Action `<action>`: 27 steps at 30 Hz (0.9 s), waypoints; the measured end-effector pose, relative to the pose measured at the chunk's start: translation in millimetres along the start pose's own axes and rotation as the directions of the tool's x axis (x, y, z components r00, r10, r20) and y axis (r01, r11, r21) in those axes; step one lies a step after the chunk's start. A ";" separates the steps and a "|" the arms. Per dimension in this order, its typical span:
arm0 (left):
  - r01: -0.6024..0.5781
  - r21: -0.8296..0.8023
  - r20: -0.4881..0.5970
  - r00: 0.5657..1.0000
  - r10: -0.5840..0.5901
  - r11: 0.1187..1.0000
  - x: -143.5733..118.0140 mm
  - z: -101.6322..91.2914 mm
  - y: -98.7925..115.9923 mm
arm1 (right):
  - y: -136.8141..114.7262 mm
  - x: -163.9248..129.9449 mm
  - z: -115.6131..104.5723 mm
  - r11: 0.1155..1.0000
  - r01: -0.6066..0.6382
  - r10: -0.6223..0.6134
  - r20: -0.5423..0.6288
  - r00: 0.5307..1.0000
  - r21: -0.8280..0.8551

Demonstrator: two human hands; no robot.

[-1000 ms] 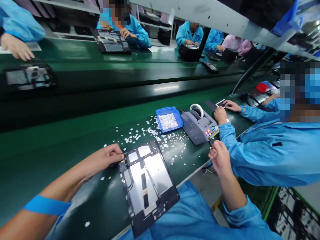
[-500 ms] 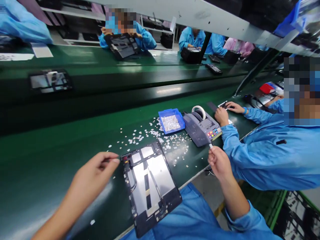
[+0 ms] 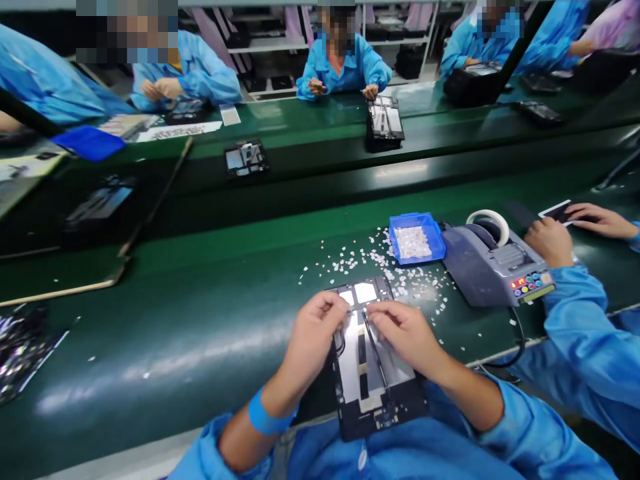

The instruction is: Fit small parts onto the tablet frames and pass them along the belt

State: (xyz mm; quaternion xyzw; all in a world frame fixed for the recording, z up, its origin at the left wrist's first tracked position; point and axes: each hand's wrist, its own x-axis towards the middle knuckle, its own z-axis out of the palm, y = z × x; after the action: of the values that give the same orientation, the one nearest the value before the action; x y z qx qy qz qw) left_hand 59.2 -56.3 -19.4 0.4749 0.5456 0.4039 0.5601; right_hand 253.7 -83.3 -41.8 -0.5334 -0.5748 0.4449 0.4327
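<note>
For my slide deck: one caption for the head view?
Both hands, left hand and right hand, meet over an open tablet chassis on a green bench.

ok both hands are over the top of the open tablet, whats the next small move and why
Probably press the fingertips down onto the tablet back panel. The left hand and right hand meet near its upper edge, pinching something too small to make out, just above the panel's surface.
</note>
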 end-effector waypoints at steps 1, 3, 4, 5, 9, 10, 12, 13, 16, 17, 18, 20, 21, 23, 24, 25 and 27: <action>-0.020 0.073 -0.024 0.999 0.022 0.997 1.6 -11.1 1.8 | 2.8 6.1 -4.1 0.991 0.080 -0.079 0.007 0.997 -0.110; -0.039 0.231 0.007 0.999 0.038 0.972 6.2 -29.6 6.0 | 8.4 22.1 -11.0 0.909 0.257 -0.243 0.085 0.966 -0.328; -0.044 0.301 0.045 0.998 0.031 0.953 9.1 -36.0 7.8 | 10.9 31.5 -12.9 0.843 0.341 -0.302 0.159 0.940 -0.416; -0.052 0.363 0.083 0.996 0.023 0.930 12.3 -40.1 9.3 | 12.9 41.2 -13.6 0.769 0.413 -0.336 0.241 0.910 -0.488; -0.156 0.557 0.171 0.983 0.072 0.816 24.4 -42.6 11.8 | 15.9 72.7 -9.5 0.515 0.554 -0.347 0.432 0.833 -0.654; -0.191 0.581 0.193 0.977 0.094 0.791 26.8 -42.3 11.9 | 15.7 76.9 -8.3 0.481 0.564 -0.348 0.445 0.825 -0.671; -0.236 0.594 0.231 0.966 0.118 0.769 30.8 -43.1 12.3 | 14.9 80.5 -6.1 0.443 0.596 -0.358 0.477 0.803 -0.670; -0.240 0.592 0.242 0.964 0.114 0.769 32.6 -44.5 12.7 | 14.3 80.6 -4.8 0.432 0.619 -0.364 0.501 0.785 -0.656; -0.203 0.605 0.223 0.971 0.082 0.770 37.1 -51.7 13.9 | 13.0 78.3 0.1 0.397 0.686 -0.365 0.581 0.728 -0.610; -0.187 0.614 0.210 0.975 0.070 0.767 38.0 -54.6 14.1 | 13.0 77.9 1.7 0.384 0.701 -0.363 0.600 0.713 -0.601; -0.176 0.621 0.203 0.977 0.060 0.764 38.4 -57.2 14.0 | 13.2 78.0 3.1 0.373 0.712 -0.362 0.614 0.702 -0.595; -0.186 0.617 0.221 0.973 0.059 0.765 37.3 -61.4 13.1 | 14.2 79.5 4.3 0.355 0.726 -0.363 0.629 0.688 -0.589; -0.209 0.611 0.246 0.967 0.068 0.763 35.8 -62.7 12.4 | 14.8 80.5 4.1 0.348 0.729 -0.365 0.631 0.684 -0.589; -0.275 0.615 0.295 0.949 0.107 0.739 31.5 -63.8 10.8 | 16.0 82.5 2.7 0.337 0.730 -0.366 0.631 0.684 -0.595; -0.310 0.628 0.316 0.940 0.131 0.714 29.2 -63.7 10.2 | 16.5 83.2 1.8 0.332 0.730 -0.364 0.633 0.683 -0.598; -0.341 0.645 0.336 0.930 0.147 0.684 27.1 -63.2 9.9 | 16.7 83.6 1.1 0.328 0.732 -0.360 0.637 0.682 -0.598; -0.383 0.673 0.365 0.916 0.167 0.633 23.8 -61.6 10.4 | 16.9 83.7 0.4 0.320 0.738 -0.356 0.646 0.675 -0.594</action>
State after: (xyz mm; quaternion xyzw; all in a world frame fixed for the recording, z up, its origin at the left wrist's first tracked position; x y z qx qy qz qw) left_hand 0.5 -25.3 -11.9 0.7868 0.5001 0.1645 0.3222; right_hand 252.3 0.8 -56.4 -0.3314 -0.9339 0.0393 0.1283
